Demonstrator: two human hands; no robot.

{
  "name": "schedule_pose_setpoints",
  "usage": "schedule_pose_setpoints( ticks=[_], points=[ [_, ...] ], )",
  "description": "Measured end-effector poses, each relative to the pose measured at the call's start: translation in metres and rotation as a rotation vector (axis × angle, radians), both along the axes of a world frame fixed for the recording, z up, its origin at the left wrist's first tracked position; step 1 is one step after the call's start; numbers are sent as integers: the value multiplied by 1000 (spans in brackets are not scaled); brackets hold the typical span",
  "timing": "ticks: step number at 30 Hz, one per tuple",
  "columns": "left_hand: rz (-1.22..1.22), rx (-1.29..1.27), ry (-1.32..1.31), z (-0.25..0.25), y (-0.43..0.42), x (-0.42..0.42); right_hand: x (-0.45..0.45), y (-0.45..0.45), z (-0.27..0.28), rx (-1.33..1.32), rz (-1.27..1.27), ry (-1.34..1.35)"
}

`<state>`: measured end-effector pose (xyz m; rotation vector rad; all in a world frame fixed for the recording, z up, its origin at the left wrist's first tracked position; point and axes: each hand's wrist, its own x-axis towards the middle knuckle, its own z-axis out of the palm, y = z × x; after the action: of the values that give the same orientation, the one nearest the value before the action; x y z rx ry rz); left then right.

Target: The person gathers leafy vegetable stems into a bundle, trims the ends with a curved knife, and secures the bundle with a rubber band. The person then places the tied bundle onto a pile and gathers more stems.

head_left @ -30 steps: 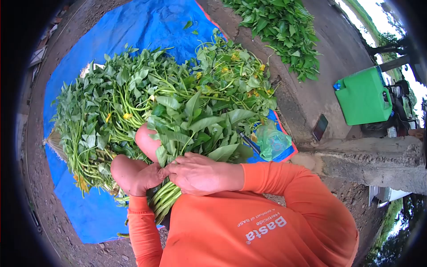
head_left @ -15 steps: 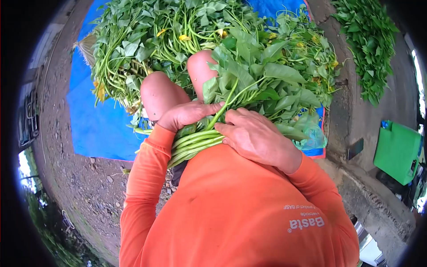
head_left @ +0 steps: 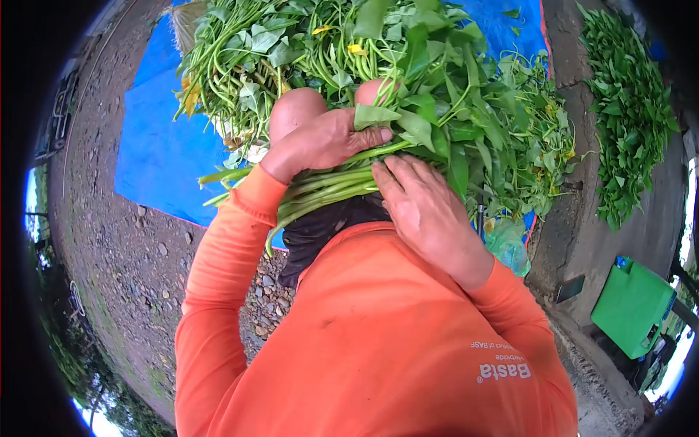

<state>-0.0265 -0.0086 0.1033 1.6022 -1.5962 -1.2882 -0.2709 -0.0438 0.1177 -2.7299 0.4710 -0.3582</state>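
Observation:
A bunch of leafy green stems [head_left: 331, 186] lies across my lap, its cut ends to the left and leaves to the right. My left hand [head_left: 331, 142] is closed on the upper side of the bunch, its thumb over the stems and its fingers partly hidden by a leaf. My right hand [head_left: 429, 211] rests against the lower side, fingers stretched out and their tips on the stems; its thumb is hidden. Beyond my knees, a large heap of the same greens [head_left: 255, 44] with yellow leaves covers a blue tarp [head_left: 164, 156].
At the right, another pile of greens [head_left: 630, 109] lies on concrete. Below it are a phone [head_left: 570, 288] and a green jerrycan [head_left: 632, 307]. A green plastic bag [head_left: 507, 244] is by the tarp's right edge. Gravel [head_left: 156, 251] borders the tarp.
The view has shifted. My left hand has moved over the bunch, its thumb now on the stems. My right hand's fingers have straightened, and the bunch lies more level across my lap.

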Motion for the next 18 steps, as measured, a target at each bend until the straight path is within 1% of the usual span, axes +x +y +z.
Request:
schedule_pose_setpoints(
  ticks=[3, 4, 6, 9, 10, 13, 15, 16, 18],
  points=[
    [-62, 39, -19, -13, -3, 6, 5, 3, 33, 44, 185, -121],
    [-89, 75, -3, -16, -6, 9, 10, 1, 28, -31, 197, -159],
    [-119, 124, -3, -20, -14, 9, 14, -2, 16, -76, 149, -97],
    [-59, 207, -133, -9, -16, 16, 13, -2, 8, -133, 119, 13],
    [-51, 131, -83, -20, -15, 19, 12, -1, 8, -139, 107, 59],
    [-321, -46, -259, -20, -15, 28, 14, -3, 1, -121, 75, 159],
    [-256, 88, -179, -10, -17, 26, 18, -7, 0, -95, 74, 171],
    [-218, 157, -142, -6, -17, 26, 19, -9, -1, -107, 94, 131],
    [-280, -16, -182, -21, -15, 34, 20, -10, -4, -124, 135, 50]
  ],
)
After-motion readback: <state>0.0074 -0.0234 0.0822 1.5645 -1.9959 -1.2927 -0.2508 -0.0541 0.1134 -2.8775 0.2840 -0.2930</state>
